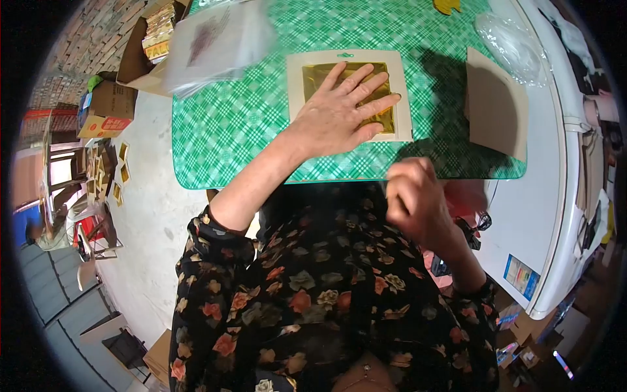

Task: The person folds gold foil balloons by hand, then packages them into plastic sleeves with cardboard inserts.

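Black floral blouse fabric [307,277] fills the foreground, with the right hand [415,196] curled and blurred just beyond, near the edge of the counter [225,147], so whether its grip holds anything cannot be told. Across the gold panel [315,78] of a cream hang-hole card [295,88], the left hand [343,111] lies palm-down, its grip wide and clasping nothing, apparently to steady the card flat. Out to the sides, a tan board [496,104] at right and blurred clear plastic sleeves [222,39] at left seem set for easy reach.
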